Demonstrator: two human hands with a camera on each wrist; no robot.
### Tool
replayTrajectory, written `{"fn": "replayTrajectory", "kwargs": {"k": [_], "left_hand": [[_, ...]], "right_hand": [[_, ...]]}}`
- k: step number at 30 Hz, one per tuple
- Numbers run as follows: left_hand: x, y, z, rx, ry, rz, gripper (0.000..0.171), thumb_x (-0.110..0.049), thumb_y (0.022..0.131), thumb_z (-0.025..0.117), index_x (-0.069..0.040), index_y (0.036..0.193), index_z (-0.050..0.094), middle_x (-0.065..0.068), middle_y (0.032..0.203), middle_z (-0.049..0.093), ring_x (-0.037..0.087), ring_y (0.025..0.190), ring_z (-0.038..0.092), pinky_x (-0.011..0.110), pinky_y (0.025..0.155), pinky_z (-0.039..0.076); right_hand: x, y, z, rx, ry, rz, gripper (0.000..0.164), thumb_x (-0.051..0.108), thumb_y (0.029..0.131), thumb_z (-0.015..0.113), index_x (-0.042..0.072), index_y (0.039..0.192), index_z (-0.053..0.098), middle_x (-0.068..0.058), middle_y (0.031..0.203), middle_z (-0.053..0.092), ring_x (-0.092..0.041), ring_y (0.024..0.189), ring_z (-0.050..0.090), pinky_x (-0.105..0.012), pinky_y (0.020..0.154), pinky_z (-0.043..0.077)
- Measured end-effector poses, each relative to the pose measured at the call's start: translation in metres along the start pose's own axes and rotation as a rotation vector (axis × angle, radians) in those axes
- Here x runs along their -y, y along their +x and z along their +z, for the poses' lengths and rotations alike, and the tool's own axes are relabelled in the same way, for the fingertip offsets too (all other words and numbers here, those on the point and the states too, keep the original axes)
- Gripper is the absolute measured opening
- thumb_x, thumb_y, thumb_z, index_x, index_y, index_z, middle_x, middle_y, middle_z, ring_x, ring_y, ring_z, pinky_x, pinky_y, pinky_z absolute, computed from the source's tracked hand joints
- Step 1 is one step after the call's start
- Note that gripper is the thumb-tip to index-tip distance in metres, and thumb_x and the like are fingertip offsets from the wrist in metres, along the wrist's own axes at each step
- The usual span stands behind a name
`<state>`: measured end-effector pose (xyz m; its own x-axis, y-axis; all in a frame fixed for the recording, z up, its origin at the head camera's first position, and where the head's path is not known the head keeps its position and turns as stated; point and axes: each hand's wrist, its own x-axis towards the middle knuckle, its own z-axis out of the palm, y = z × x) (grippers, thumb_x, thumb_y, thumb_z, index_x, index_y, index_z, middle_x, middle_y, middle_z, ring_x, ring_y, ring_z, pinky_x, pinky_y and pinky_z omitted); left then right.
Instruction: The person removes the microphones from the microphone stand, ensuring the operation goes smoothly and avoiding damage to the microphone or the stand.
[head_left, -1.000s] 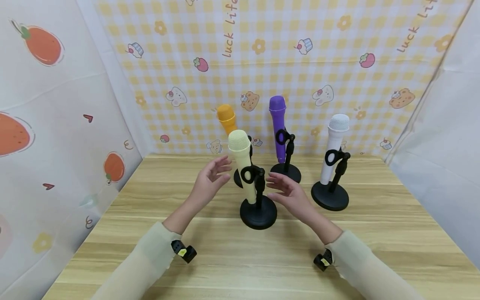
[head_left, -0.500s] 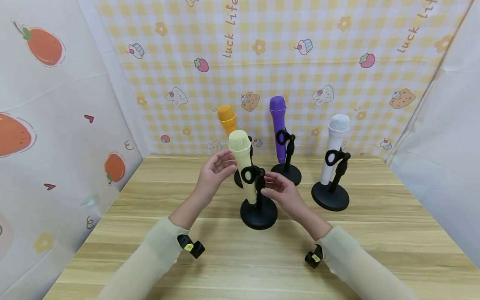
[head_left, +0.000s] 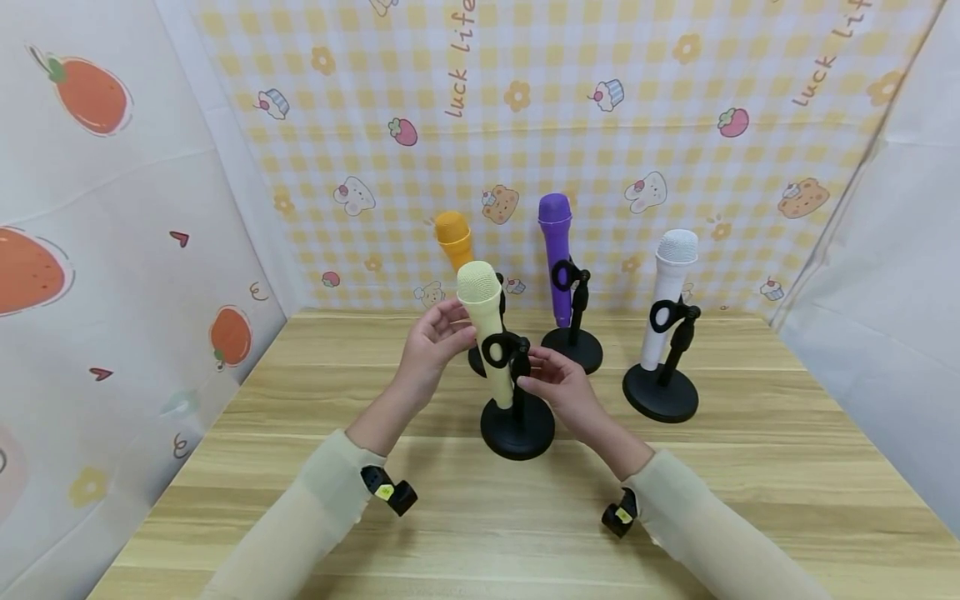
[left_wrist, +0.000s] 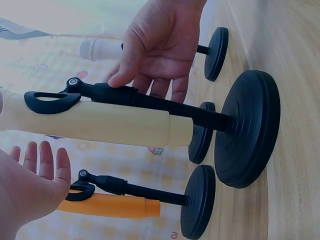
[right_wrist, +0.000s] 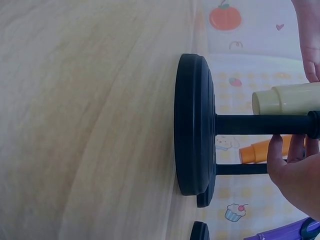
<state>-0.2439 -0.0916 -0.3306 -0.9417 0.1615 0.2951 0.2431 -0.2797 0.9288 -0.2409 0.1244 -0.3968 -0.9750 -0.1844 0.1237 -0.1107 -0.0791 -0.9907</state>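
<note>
A pale yellow microphone (head_left: 489, 312) leans in the clip of a black microphone stand (head_left: 517, 429) at mid-table. My left hand (head_left: 429, 354) is beside the microphone's upper body, with the thumb near its side and the fingers behind. In the left wrist view those fingers look relaxed and stretched towards the microphone (left_wrist: 110, 120), and firm contact is unclear. My right hand (head_left: 566, 387) holds the upright of the stand. Its thumb presses the front of the upright and its fingers lie behind, as the left wrist view shows of that right hand (left_wrist: 167, 45).
Behind stand an orange microphone (head_left: 453, 237), partly hidden, and a purple microphone (head_left: 557, 250), each on a black stand. A white microphone (head_left: 671, 275) on its own stand is at right. A patterned cloth (head_left: 360, 92) hangs along the table's back edge.
Both hands have moved inward to the pale yellow microphone and its stand, the left from one side and the right from the other. The right thumb has come onto the upright. The microphones have not moved.
</note>
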Motion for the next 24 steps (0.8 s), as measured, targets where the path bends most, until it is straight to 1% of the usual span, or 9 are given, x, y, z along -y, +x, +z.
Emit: {"fn": "replayTrajectory", "kwargs": {"k": [7,13,16,20,24], "left_hand": [[-0.002,0.002,0.004,-0.008,-0.033,-0.004,0.048,0.006,0.090,0.062,0.004,0.134,0.045,0.009,0.118,0.056,0.017,0.102,0.058,0.028,0.084,0.052],[-0.004,0.005,0.008,0.009,-0.025,0.031,0.043,0.008,0.087,0.063,0.003,0.127,0.049,0.006,0.113,0.058,0.018,0.100,0.058,0.027,0.085,0.051],[-0.005,0.006,0.011,0.010,-0.019,0.046,0.039,0.007,0.087,0.064,0.000,0.123,0.051,0.004,0.111,0.059,0.017,0.099,0.058,0.026,0.086,0.050],[-0.004,0.007,0.013,-0.001,-0.016,0.055,0.036,0.008,0.087,0.065,-0.002,0.119,0.053,0.004,0.111,0.060,0.016,0.098,0.058,0.026,0.087,0.049],[-0.003,0.008,0.015,-0.021,-0.008,0.082,0.036,0.009,0.085,0.067,-0.001,0.117,0.054,0.005,0.110,0.062,0.017,0.097,0.059,0.026,0.086,0.050]], "right_hand": [[-0.002,0.001,0.001,-0.016,-0.019,-0.014,0.043,-0.005,0.088,0.068,-0.005,0.129,0.055,-0.008,0.110,0.061,-0.019,0.097,0.059,-0.027,0.086,0.051],[-0.003,0.001,0.002,-0.002,-0.035,-0.051,0.040,-0.005,0.088,0.067,-0.005,0.126,0.055,-0.008,0.108,0.062,-0.019,0.096,0.059,-0.026,0.085,0.051],[-0.004,0.001,0.003,0.005,-0.035,-0.067,0.039,-0.005,0.089,0.066,-0.005,0.126,0.055,-0.008,0.107,0.061,-0.019,0.095,0.058,-0.025,0.085,0.051],[-0.005,0.001,0.003,0.002,-0.033,-0.083,0.038,-0.007,0.088,0.066,-0.007,0.125,0.054,-0.006,0.106,0.060,-0.018,0.095,0.057,-0.024,0.084,0.051],[-0.004,0.001,0.004,-0.003,-0.035,-0.088,0.039,-0.007,0.088,0.065,-0.007,0.125,0.054,-0.006,0.106,0.060,-0.018,0.094,0.058,-0.024,0.084,0.051]]}}
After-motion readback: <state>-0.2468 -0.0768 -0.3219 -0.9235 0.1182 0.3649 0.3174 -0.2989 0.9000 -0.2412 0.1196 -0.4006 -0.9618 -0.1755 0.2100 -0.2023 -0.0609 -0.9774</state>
